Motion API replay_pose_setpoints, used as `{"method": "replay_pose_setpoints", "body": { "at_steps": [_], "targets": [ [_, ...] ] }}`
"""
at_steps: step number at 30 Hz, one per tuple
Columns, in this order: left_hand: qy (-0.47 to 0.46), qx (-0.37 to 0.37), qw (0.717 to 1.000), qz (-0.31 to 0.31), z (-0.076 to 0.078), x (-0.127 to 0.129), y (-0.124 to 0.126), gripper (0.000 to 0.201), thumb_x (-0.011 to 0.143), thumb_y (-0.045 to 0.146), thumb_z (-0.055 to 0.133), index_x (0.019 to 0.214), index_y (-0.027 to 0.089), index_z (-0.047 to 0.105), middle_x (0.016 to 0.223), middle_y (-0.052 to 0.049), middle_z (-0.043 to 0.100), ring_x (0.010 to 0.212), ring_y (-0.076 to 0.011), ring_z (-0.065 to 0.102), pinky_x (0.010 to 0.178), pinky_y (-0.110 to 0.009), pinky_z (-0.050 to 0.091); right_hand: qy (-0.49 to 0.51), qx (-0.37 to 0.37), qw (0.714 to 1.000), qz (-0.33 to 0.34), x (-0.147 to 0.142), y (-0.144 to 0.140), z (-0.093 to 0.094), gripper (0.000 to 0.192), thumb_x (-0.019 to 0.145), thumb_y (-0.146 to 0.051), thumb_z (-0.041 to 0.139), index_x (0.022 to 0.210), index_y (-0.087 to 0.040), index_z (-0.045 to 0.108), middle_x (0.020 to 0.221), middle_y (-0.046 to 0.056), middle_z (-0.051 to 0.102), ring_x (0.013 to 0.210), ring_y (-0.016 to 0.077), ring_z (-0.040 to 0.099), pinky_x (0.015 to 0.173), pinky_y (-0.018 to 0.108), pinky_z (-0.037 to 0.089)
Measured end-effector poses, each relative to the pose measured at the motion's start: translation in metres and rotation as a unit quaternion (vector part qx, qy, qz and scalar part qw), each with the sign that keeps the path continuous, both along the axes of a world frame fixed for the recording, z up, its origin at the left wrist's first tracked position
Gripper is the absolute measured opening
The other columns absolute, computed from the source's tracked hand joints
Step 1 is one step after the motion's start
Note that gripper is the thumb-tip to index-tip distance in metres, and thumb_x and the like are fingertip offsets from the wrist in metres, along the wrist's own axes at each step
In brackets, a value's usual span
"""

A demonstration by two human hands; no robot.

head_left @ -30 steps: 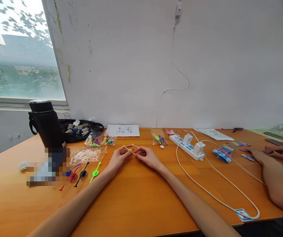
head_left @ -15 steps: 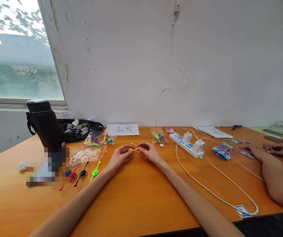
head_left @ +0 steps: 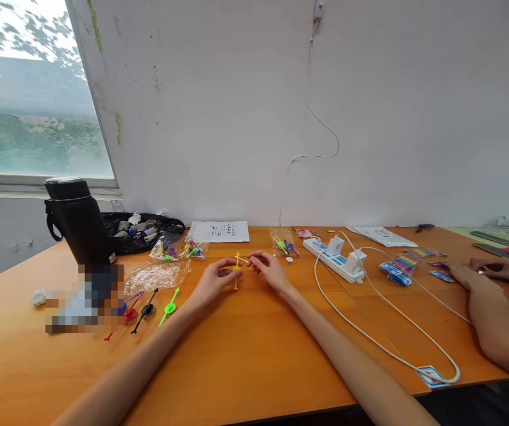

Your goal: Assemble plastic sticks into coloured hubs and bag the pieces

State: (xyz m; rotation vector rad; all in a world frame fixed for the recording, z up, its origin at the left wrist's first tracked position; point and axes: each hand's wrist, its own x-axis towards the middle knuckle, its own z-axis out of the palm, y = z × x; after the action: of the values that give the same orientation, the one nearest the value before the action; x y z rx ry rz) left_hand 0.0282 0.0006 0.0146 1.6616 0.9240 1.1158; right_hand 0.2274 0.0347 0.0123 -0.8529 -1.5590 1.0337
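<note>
A yellow stick (head_left: 237, 269) stands upright over the table (head_left: 254, 349), midway between its left and right edges, nearer the back edge. The left hand (head_left: 213, 281) pinches it at mid-length; the right hand (head_left: 268, 270) pinches a thin white pin (head_left: 242, 259) at its top. Steady fingers and a straight, gentle push would likely serve best. Coloured sticks (head_left: 148, 307) lie toward the left edge.

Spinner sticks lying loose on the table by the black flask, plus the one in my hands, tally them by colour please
Yellow, pinched by left hand and right hand: 1
Green: 1
Black: 1
Red: 1
Blue: 1
Total: 5
</note>
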Motion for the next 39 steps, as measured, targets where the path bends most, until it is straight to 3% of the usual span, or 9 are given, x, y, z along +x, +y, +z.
{"method": "replay_pose_setpoints", "body": {
  "at_steps": [5, 8, 14, 18, 22, 26, 31, 34, 39],
  "targets": [
    [-0.011, 0.034, 0.999, 0.032, 0.024, -0.007, -0.002, 0.040, 0.080, 0.045, 0.068, 0.109, 0.018, 0.067, 0.116, -0.010, 0.070, 0.099, -0.0236, 0.070, 0.091, -0.036, 0.052, -0.019, -0.021, 1.000, 0.010, 0.002, 0.003, -0.008, 0.031, 0.083, -0.044, 0.063, 0.095, -0.016, 0.067, 0.076, 0.003, 0.067, 0.066, 0.0125, 0.055, 0.063, 0.025, 0.041],
    [-0.004, 0.049, 0.996, 0.068, 0.044, -0.023, -0.011, 0.041, 0.081, 0.048, 0.066, 0.109, 0.018, 0.068, 0.115, -0.010, 0.071, 0.101, -0.0248, 0.069, 0.091, -0.037, 0.053, -0.025, -0.031, 0.999, 0.013, 0.001, 0.003, -0.012, 0.029, 0.082, -0.042, 0.062, 0.095, -0.016, 0.067, 0.073, 0.002, 0.066, 0.064, 0.0121, 0.055, 0.062, 0.025, 0.042],
    [0.104, 0.055, 0.985, 0.129, 0.070, -0.097, -0.037, 0.043, 0.081, 0.053, 0.066, 0.108, 0.021, 0.069, 0.111, -0.008, 0.074, 0.108, -0.0258, 0.066, 0.095, -0.037, 0.049, -0.027, -0.045, 0.998, 0.030, -0.001, 0.002, -0.012, 0.027, 0.080, -0.040, 0.062, 0.094, -0.017, 0.065, 0.073, 0.002, 0.066, 0.063, 0.0122, 0.056, 0.063, 0.025, 0.043],
    [0.183, -0.018, 0.978, 0.102, 0.071, -0.146, -0.051, 0.044, 0.073, 0.057, 0.073, 0.096, 0.021, 0.066, 0.105, -0.008, 0.074, 0.105, -0.0274, 0.067, 0.087, -0.034, 0.052, -0.032, -0.043, 0.998, 0.036, -0.001, 0.001, -0.011, 0.025, 0.080, -0.037, 0.061, 0.093, -0.017, 0.066, 0.073, 0.001, 0.066, 0.062, 0.0121, 0.056, 0.063, 0.025, 0.043],
    [0.256, -0.046, 0.963, 0.075, 0.065, -0.166, -0.057, 0.041, 0.071, 0.057, 0.073, 0.084, 0.020, 0.062, 0.088, -0.005, 0.073, 0.089, -0.0254, 0.069, 0.068, -0.027, 0.050, -0.031, -0.039, 0.998, 0.037, -0.001, 0.001, -0.012, 0.023, 0.079, -0.035, 0.060, 0.093, -0.017, 0.066, 0.072, 0.001, 0.066, 0.062, 0.0119, 0.055, 0.063, 0.025, 0.043],
    [0.336, -0.109, 0.934, 0.064, 0.054, -0.167, -0.056, 0.043, 0.071, 0.061, 0.069, 0.082, 0.020, 0.060, 0.071, -0.002, 0.070, 0.053, -0.0148, 0.055, 0.044, -0.021, 0.033, -0.032, -0.041, 0.998, 0.038, -0.001, -0.001, -0.012, 0.022, 0.079, -0.034, 0.060, 0.092, -0.017, 0.066, 0.071, 0.001, 0.066, 0.061, 0.0115, 0.056, 0.063, 0.025, 0.043],
    [0.359, -0.136, 0.921, 0.070, 0.044, -0.157, -0.057, 0.046, 0.068, 0.063, 0.067, 0.084, 0.020, 0.062, 0.081, -0.002, 0.072, 0.040, -0.0078, 0.040, 0.037, -0.021, 0.030, -0.037, -0.042, 0.998, 0.039, -0.001, -0.002, -0.011, 0.022, 0.079, -0.034, 0.061, 0.092, -0.017, 0.066, 0.071, 0.001, 0.067, 0.060, 0.0112, 0.056, 0.061, 0.024, 0.043],
    [0.364, -0.114, 0.920, 0.094, 0.046, -0.151, -0.059, 0.045, 0.066, 0.062, 0.068, 0.083, 0.020, 0.066, 0.085, -0.004, 0.073, 0.039, -0.0086, 0.044, 0.035, -0.021, 0.033, -0.036, -0.040, 0.998, 0.039, -0.001, -0.001, -0.012, 0.022, 0.079, -0.034, 0.061, 0.092, -0.017, 0.066, 0.071, 0.001, 0.067, 0.060, 0.0112, 0.056, 0.061, 0.024, 0.043],
    [0.370, -0.054, 0.918, 0.132, 0.046, -0.147, -0.060, 0.038, 0.066, 0.058, 0.069, 0.076, 0.022, 0.071, 0.083, -0.008, 0.074, 0.060, -0.0192, 0.065, 0.040, -0.020, 0.041, -0.032, -0.042, 0.998, 0.039, -0.001, 0.000, -0.013, 0.022, 0.078, -0.035, 0.061, 0.091, -0.018, 0.067, 0.071, 0.001, 0.067, 0.060, 0.0114, 0.056, 0.062, 0.024, 0.044]
  ]
}}
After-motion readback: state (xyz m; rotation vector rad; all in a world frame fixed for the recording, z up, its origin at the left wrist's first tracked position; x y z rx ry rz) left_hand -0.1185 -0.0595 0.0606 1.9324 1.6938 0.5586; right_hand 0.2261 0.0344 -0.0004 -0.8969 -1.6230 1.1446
